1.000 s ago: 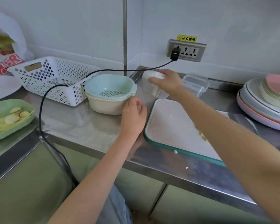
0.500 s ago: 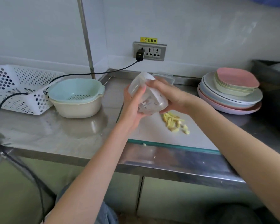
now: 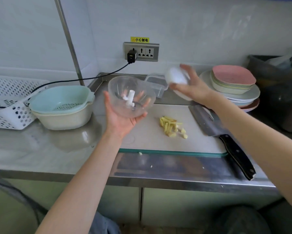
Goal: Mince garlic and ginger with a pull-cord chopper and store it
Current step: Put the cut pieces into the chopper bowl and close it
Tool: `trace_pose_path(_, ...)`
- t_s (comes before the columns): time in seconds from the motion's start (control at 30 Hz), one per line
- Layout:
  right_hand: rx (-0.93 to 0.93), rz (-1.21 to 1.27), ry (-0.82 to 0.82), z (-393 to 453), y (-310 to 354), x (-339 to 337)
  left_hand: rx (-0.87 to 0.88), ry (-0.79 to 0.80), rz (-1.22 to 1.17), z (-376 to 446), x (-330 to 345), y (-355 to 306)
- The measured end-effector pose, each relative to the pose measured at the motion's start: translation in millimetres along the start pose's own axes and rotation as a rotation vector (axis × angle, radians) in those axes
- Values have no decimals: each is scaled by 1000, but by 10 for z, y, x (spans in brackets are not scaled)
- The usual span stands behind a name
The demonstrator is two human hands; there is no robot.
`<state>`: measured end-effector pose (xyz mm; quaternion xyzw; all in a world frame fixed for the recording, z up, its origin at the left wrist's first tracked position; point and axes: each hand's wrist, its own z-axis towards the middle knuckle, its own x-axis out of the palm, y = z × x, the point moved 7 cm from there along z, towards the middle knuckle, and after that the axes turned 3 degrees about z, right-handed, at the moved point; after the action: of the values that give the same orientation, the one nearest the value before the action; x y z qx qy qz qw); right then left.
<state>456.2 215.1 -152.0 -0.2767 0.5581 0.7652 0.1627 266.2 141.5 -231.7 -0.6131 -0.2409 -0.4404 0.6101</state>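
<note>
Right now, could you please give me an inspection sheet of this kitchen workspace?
Surface: stainless steel counter with small white scraps near its front edge; white cutting board with teal rim lies on it.
Job's things: clear plastic chopper bowl with white blade post inside, lid off; white chopper lid; pale yellow ginger strips piled on the board; clear lidded storage box behind.
Clutter: black-handled cleaver; blue colander in cream bowl; white perforated basket; stacked pastel plates.
Hands: left hand cradles the bowl; right hand holds the lid.
Cables: black cable from the plugged wall socket, running left.
Surroundings: white wall; dark bin at right.
</note>
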Motion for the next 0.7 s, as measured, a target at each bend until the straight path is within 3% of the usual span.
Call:
trace_pose_path(0.1,163,-404,108,-8,-432,210,-44,79,-39,-8,60,54)
trace_pose_path(0.3,236,-506,287,-28,-665,471,-37,-3,101,54,-76,42)
trace_pose_path(0.37,198,-326,286,30,-499,446,-15,-76,155,72,-143,13)
trace_pose_path(0.47,151,173,97,-1,-85,205,2,-126,189,81,-174,0)
trace_pose_path(0.5,140,266,131,-63,55,220,1,-132,192,81,-179,6)
trace_pose_path(0.6,64,272,295,-230,345,455,9,-126,205,78,-162,24)
trace_pose_path(0.7,44,214,234,-207,396,658,66,-91,178,56,-71,28)
